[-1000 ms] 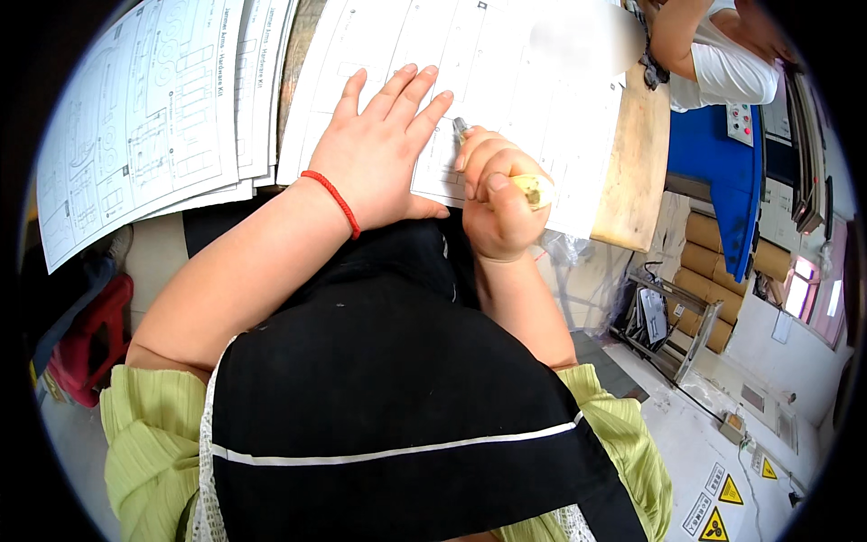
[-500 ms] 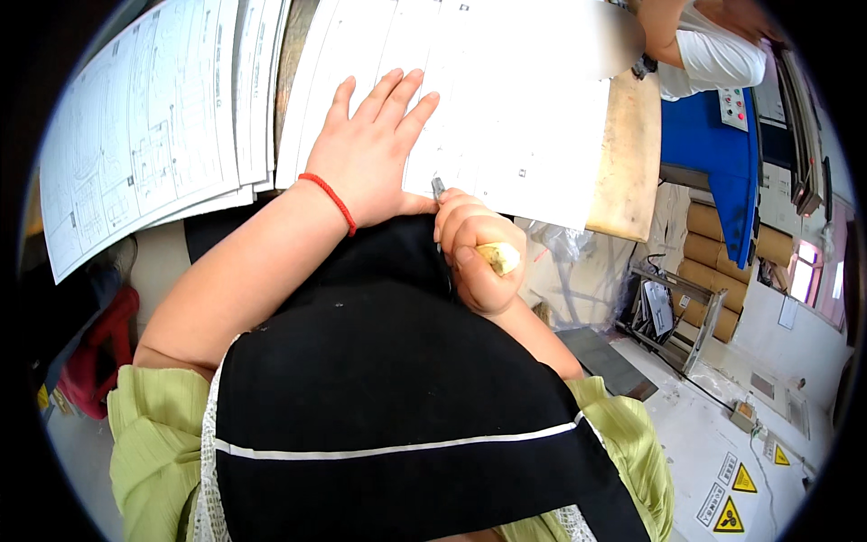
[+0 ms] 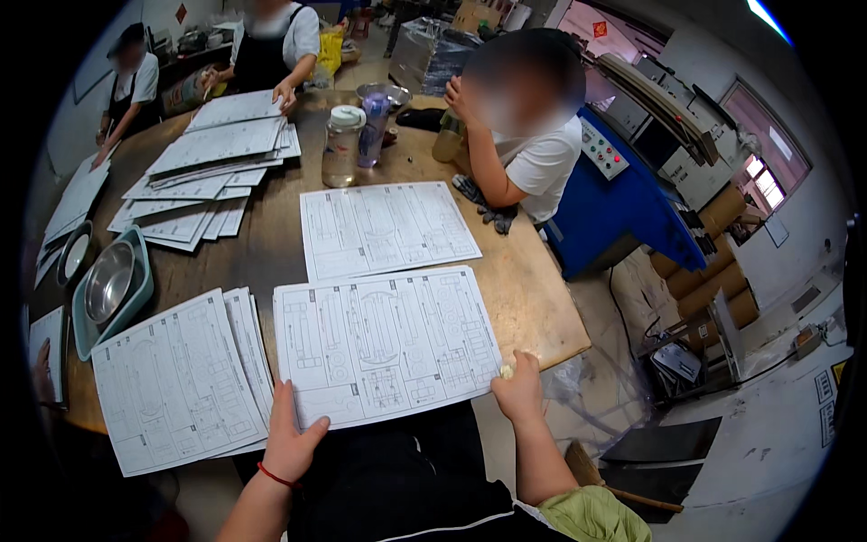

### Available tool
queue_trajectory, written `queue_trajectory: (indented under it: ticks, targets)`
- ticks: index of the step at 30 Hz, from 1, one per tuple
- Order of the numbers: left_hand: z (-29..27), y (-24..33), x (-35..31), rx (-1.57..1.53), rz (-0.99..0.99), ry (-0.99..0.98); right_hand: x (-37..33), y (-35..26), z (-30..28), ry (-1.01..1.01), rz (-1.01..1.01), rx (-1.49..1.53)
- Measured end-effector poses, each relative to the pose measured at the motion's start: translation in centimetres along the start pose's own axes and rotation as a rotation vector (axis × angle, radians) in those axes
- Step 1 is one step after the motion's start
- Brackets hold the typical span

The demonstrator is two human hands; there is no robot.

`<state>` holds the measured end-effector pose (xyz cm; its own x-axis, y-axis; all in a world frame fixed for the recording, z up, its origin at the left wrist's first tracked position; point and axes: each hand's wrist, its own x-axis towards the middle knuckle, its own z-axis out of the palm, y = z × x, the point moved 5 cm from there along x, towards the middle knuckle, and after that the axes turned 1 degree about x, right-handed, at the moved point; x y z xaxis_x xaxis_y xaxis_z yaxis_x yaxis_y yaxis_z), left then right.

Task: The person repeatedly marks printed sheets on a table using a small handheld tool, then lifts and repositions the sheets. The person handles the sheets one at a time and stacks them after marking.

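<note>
A large white sheet with printed line drawings (image 3: 397,339) lies in front of me at the table's near edge, its lower edge overhanging my black apron. My left hand (image 3: 293,443) is at its lower left corner, thumb and fingers spread apart along the edges; a red cord circles the wrist. At the lower right corner, my right hand (image 3: 520,390) is closed around a small tool with a pale handle (image 3: 507,371), of which only a bit shows. Just beyond lies another printed sheet (image 3: 388,226). A stack of printed sheets (image 3: 181,379) sits to the left.
Across the wooden table (image 3: 551,321) are several paper stacks (image 3: 217,149), a clear lidded jug (image 3: 341,149), a purple bottle (image 3: 371,135) and a teal basin (image 3: 83,316) with a metal bowl (image 3: 110,282). One co-worker (image 3: 546,163) sits at the right; two others stand at the far left.
The view has lifted and widened to take in the table. My left hand has gone from lying flat on the paper to its lower left corner; my right hand has moved to the right corner.
</note>
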<state>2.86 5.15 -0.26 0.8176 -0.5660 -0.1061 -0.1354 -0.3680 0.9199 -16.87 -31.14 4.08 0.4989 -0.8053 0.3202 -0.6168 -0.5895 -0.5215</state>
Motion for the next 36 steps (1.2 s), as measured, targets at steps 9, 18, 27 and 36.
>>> queue_trajectory:
  ticks: [9,18,27,36]
  targets:
    - [-0.7,-0.1,0.9,-0.642,-0.197,0.057,-1.2,2.8,2.0,-0.186,0.043,0.206]
    - [-2.2,0.1,0.2,-0.673,-0.255,0.216,0.1,2.8,2.2,-0.203,0.032,0.172]
    - [-27.5,-13.6,-6.5,0.231,-0.348,0.879,-0.9,-2.0,4.1,-0.282,-0.092,0.364]
    - [-35.0,-16.0,-15.0,0.664,-0.994,1.069,-0.2,-4.4,3.4,-0.332,-0.120,0.322]
